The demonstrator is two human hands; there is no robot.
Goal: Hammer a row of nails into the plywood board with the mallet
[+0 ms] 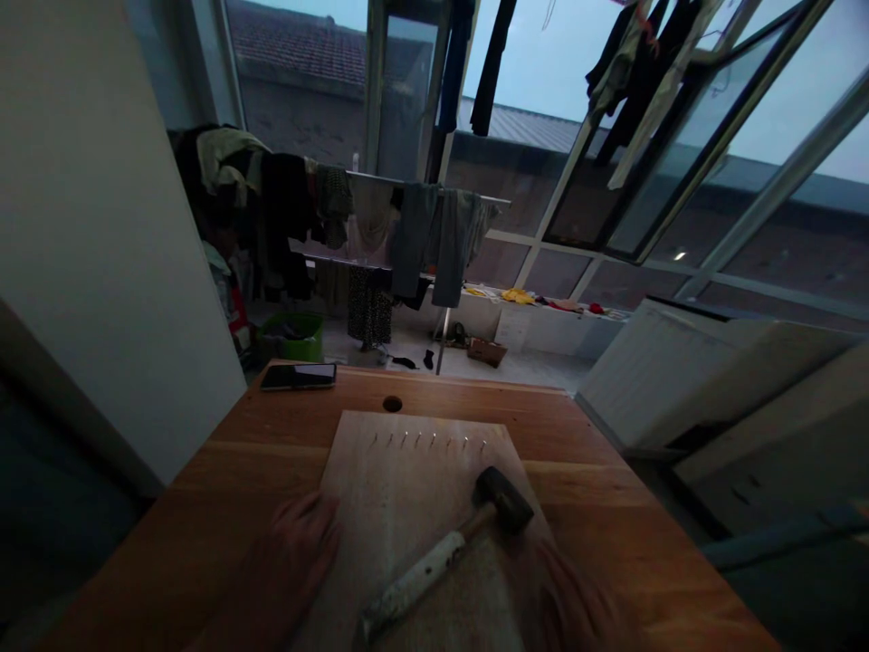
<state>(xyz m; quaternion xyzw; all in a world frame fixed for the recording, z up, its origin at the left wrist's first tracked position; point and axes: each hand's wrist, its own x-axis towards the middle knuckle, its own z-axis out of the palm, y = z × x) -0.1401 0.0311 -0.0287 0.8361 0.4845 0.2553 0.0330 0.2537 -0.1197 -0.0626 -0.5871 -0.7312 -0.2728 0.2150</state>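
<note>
A pale wooden board (380, 507) lies on the brown wooden table. Along its far edge stands a row of several nails (433, 440). Diagonally across the board rests a hammer (434, 560) with a dark head and a worn, whitish handle; neither hand touches it. At the board's left edge is my left hand (295, 552), its fingers close together, and whether they grip the edge is unclear. My right hand (577, 598) is by the right edge, blurred and dim, with its fingers apart and nothing visible in them.
A phone (299, 377) lies at the table's (224, 471) far left corner, near a round hole (392, 404). Beyond are a green basin (291, 337), a drying rack with clothes (414, 240) and windows. White furniture (652, 371) stands to the right.
</note>
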